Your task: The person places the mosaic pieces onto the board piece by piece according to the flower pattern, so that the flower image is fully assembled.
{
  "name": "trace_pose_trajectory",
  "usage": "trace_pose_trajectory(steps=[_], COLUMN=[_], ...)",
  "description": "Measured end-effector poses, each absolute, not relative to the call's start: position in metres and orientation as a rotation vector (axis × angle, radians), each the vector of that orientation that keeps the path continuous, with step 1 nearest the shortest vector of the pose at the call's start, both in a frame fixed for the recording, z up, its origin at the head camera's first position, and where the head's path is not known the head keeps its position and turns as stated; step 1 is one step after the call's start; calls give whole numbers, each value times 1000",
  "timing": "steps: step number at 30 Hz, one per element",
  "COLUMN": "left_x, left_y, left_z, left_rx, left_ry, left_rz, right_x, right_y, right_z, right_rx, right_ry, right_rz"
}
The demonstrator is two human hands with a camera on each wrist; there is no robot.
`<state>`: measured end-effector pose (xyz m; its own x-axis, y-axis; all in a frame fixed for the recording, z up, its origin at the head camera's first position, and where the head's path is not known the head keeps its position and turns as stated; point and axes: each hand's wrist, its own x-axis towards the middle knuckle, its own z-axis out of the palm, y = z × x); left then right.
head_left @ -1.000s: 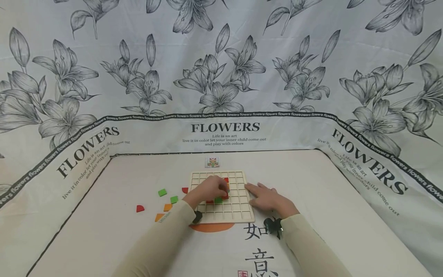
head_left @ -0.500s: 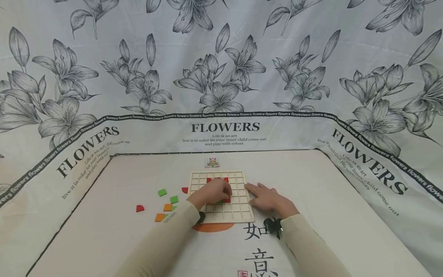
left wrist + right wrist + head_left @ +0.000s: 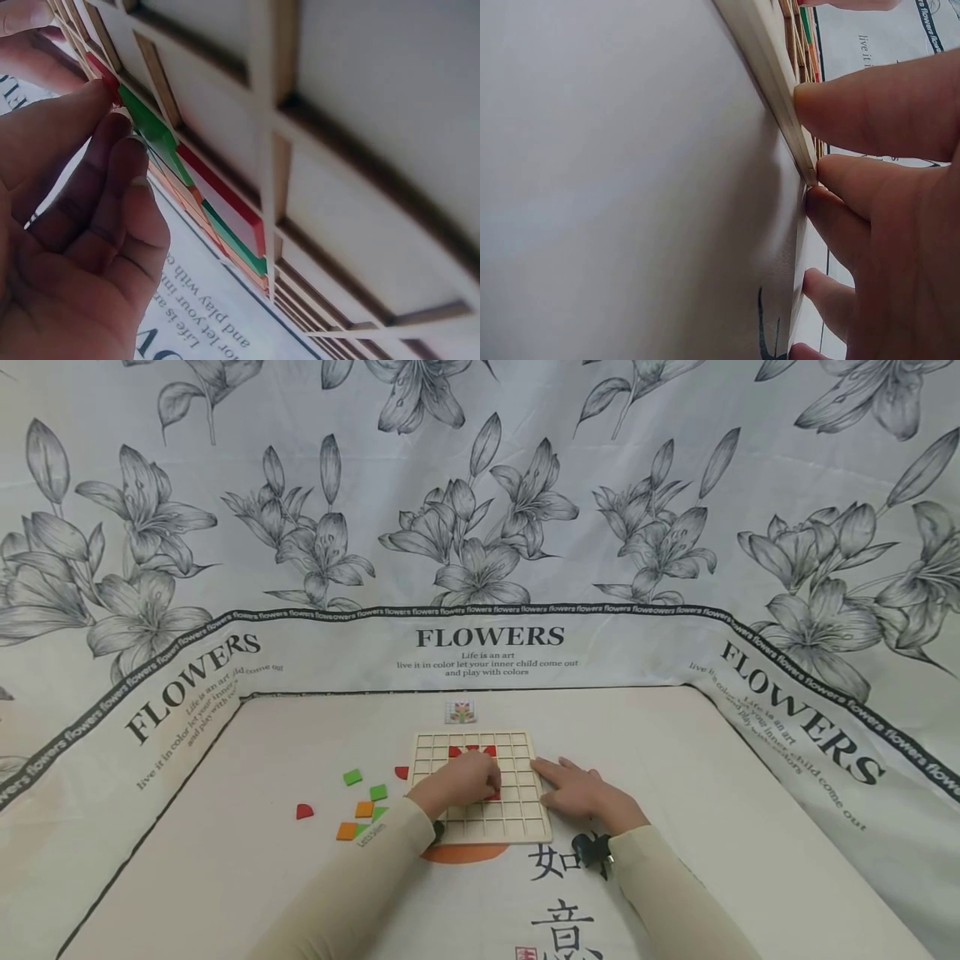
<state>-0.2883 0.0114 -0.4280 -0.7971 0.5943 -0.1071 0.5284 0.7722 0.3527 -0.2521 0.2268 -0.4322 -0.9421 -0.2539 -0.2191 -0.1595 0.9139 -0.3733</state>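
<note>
A pale wooden grid board lies in the middle of the table in the head view. My left hand is over its centre, fingers bent, hiding several cells. In the left wrist view that hand's thumb and forefinger pinch a red tile at its cell; how far it sits in is hard to see. Green tiles and another red tile lie in neighbouring cells. My right hand rests at the board's right side, fingers spread, fingertips touching the edge in the right wrist view.
Left of the board lie loose tiles: green squares, orange squares and a red quarter-round. A small pattern card lies beyond the board. Flower-printed cloth walls the table's back and sides.
My left hand has shifted slightly and dipped lower over the same cells, uncovering red tiles in the board's upper row. The right hand stays at the board's edge.
</note>
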Motion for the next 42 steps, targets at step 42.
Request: trace_pose_trajectory(steps=[42], left_x=[-292], left_y=[-124], left_z=[-414], left_rx=[327], left_ry=[2810], left_rz=[436], right_x=[-252], right_y=[224], right_z=[-431], right_rx=[-277], right_ry=[2814], right_rz=[-507])
